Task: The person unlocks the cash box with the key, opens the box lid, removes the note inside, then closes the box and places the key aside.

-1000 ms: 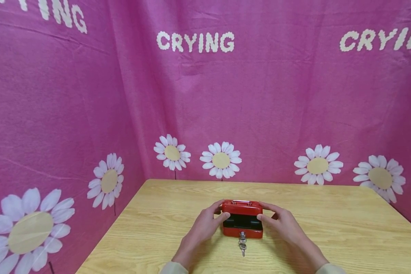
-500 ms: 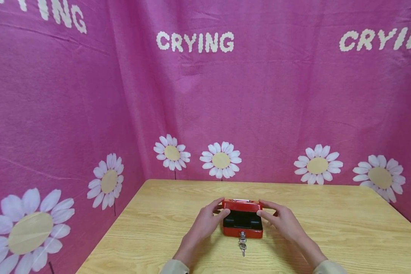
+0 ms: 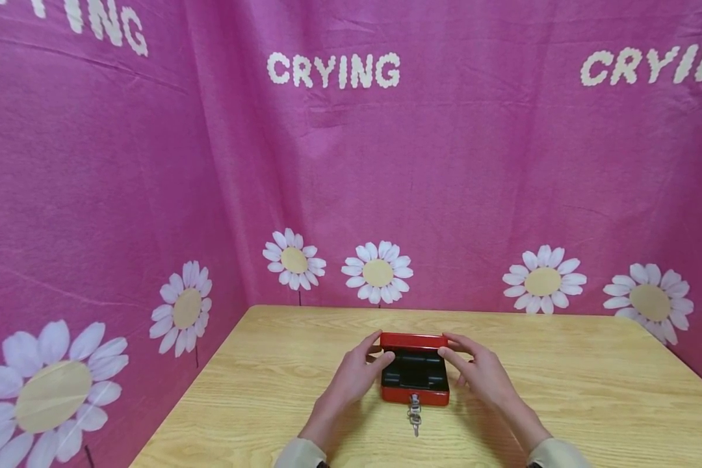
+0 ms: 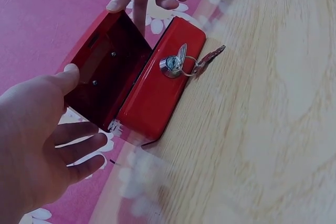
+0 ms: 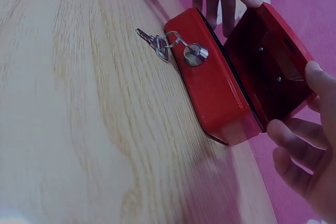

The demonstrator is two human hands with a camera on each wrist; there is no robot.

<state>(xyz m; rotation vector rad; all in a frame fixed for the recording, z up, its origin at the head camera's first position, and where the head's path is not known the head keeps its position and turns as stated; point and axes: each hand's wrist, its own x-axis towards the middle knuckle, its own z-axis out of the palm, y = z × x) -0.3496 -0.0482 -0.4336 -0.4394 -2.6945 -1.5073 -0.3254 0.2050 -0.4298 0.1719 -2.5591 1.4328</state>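
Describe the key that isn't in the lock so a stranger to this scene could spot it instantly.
On the wooden table, find the red box whose raised lid the left hand and right hand hold. Its front has a round silver lock with an inserted key. The loose key is joined to that one by a ring; its blade shows, unlike its neighbour's.

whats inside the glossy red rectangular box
The glossy red rectangular box shows a black, sectioned interior below its raised red lid; no loose item shows. The front wall hides the nearest strip, and anything beneath the black surface is covered.
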